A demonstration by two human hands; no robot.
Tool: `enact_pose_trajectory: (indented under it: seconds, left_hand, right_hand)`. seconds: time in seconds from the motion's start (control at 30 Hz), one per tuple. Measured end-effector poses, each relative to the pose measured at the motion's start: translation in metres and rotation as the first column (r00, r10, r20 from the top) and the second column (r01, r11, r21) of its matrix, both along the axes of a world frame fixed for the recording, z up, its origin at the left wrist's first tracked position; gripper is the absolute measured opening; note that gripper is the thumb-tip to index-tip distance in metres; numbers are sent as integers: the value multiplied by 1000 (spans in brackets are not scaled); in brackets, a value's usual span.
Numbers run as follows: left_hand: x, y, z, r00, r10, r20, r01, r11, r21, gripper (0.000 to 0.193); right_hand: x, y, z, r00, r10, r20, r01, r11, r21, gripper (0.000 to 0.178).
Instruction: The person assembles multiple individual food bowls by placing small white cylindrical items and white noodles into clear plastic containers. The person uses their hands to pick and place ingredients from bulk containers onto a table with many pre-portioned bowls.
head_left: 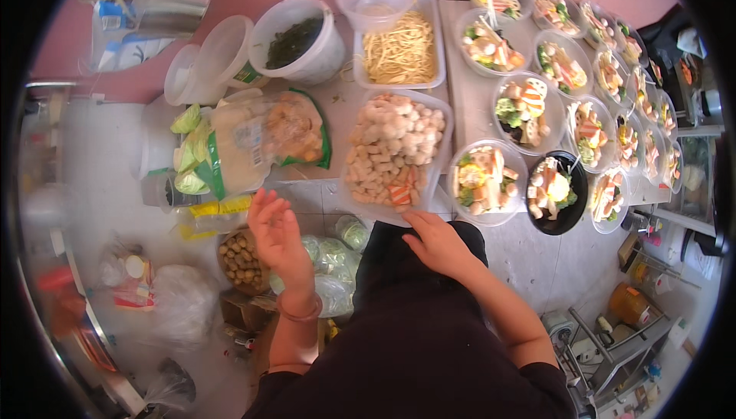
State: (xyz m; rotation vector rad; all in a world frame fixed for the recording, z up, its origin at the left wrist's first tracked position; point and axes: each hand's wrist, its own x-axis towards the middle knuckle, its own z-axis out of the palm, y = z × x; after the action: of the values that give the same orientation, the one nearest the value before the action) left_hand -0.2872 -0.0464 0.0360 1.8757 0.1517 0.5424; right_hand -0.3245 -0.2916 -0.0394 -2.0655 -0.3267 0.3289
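Observation:
My left hand (279, 235) is raised in front of the table edge, palm turned inward, fingers stretched out with nothing in them. Close by lies a clear and green plastic bag (295, 128) of pale orange pieces. My right hand (438, 241) has its fingertips at the near rim of a clear plastic tub (442, 154), thumb and fingers apart. That tub is filled with pale, short chunks and rounded balls (395, 128), plus a few orange-and-white striped pieces (402, 193). To its right stands a clear bowl (487, 181) of mixed food, beside a black bowl (552, 193).
Several more filled clear bowls (563, 66) crowd the right side. Behind the tub are a tray of yellow strips (399, 55) and a white bucket of dark greens (297, 39). Below the table sit a container of small brown round items (242, 262) and bagged green vegetables (333, 262).

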Motion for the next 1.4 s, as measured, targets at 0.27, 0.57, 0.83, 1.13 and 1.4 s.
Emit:
enact_pose_trajectory:
  seconds: [0.27,0.57,0.83,1.13,1.4]
  left_hand:
    - [-5,71,-23,992,-60,-113,44,989,-139,21]
    - [-11,115,-27,993,-13,-114,-1,992,-122,18]
    - [-4,128,-25,993,-23,-118,3,987,-161,20]
    - [0,131,-33,997,-39,-72,27,986,-166,18]
    - [8,139,-38,999,-17,30,17,1000,-18,17]
  right_hand:
    - [75,71,-99,942,-50,333,209,862,-463,46]
    - [83,96,-117,974,-100,205,218,675,-705,34]
    - [83,105,-114,932,-176,317,356,606,-711,27]
    - [85,87,-129,983,-165,83,173,674,-718,30]
    - [64,71,-100,846,-440,-301,327,874,-359,22]
